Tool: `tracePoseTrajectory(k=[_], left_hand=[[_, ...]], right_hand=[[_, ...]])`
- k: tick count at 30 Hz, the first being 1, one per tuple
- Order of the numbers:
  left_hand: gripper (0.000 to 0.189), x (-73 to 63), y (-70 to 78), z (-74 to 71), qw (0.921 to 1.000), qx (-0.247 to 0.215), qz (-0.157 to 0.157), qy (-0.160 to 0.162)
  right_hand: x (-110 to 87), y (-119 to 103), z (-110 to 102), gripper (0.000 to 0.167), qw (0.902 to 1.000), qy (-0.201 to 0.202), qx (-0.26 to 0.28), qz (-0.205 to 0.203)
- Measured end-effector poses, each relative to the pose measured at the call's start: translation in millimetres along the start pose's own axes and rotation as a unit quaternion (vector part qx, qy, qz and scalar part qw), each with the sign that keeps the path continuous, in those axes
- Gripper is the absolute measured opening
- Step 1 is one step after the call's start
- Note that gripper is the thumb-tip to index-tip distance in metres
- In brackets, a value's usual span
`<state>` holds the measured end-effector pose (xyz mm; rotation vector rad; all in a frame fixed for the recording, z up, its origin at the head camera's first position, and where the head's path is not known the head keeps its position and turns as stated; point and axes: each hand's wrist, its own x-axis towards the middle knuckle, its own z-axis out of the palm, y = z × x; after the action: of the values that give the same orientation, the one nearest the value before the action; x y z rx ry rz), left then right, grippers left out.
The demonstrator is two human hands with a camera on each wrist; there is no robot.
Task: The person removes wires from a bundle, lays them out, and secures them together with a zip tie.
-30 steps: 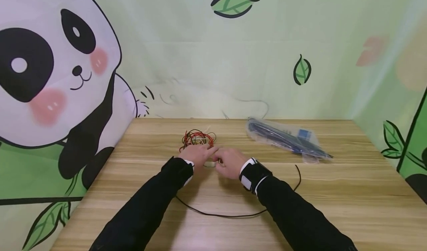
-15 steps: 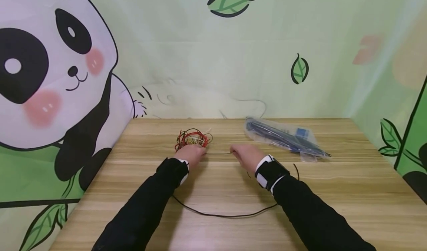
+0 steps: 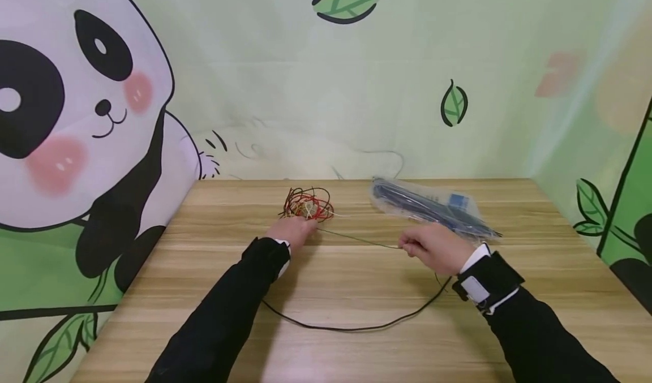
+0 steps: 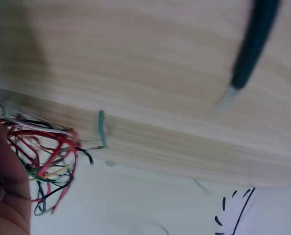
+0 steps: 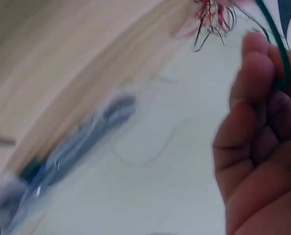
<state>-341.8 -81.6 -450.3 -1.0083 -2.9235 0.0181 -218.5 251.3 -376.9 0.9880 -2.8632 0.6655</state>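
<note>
A thin green wire [image 3: 356,239] is stretched between my two hands in the head view. My right hand [image 3: 435,248] pinches it between thumb and curled fingers; in the right wrist view the green wire [image 5: 277,39] passes behind the fingertips. My left hand [image 3: 292,230] grips at the near side of a tangled bundle of red, black, white and green wires [image 3: 308,205], where the green wire meets its fingertips. The left wrist view shows only part of the left hand [image 4: 8,181] beside the wire bundle [image 4: 47,156]; its exact grip is partly hidden.
A black cable [image 3: 351,330] curves across the wooden table [image 3: 326,360] in front of the hands. Behind the right hand lies a clear plastic bag of long dark strips [image 3: 423,202]. A printed cloth [image 3: 285,77] stands behind the table.
My right hand has moved right, away from the left hand, drawing the green wire out between them. The wire bundle has shifted and changed shape by the left hand, which stays nearly in place.
</note>
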Motion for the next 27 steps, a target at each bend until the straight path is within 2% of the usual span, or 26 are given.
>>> tracePoseTrajectory(k=[5, 9, 13, 16, 20, 24, 27], left_hand=[[0.005, -2.7, -9.5, -0.1, 0.999, 0.004, -0.038, -0.025], [0.008, -4.3, -10.7, -0.7, 0.9994, -0.003, -0.03, -0.017], [0.012, -4.3, -7.9, -0.7, 0.9997, -0.007, -0.024, -0.007], [0.015, -5.0, -6.9, 0.6, 0.9995, -0.01, -0.028, -0.01], [0.017, -6.1, -7.6, 0.9, 0.9991, -0.018, -0.034, -0.018], [0.017, -6.0, -6.8, -2.1, 0.9991, -0.021, -0.029, -0.024], [0.014, -7.5, -4.9, -5.9, 0.9994, -0.018, -0.018, -0.025]], right_hand=[[-28.2, 14, -26, 0.011, 0.9992, -0.005, 0.012, 0.037], [-52.4, 29, -46, 0.01, 0.9966, -0.015, 0.039, 0.071], [-80.3, 41, -62, 0.011, 0.9941, -0.002, 0.076, 0.077], [-103.6, 48, -77, 0.013, 0.9907, 0.035, 0.091, 0.095], [-133.5, 59, -96, 0.015, 0.9782, 0.096, 0.125, 0.134], [-156.5, 73, -106, 0.021, 0.9637, 0.161, 0.17, 0.127], [-163.5, 79, -107, 0.026, 0.9581, 0.2, 0.168, 0.118]])
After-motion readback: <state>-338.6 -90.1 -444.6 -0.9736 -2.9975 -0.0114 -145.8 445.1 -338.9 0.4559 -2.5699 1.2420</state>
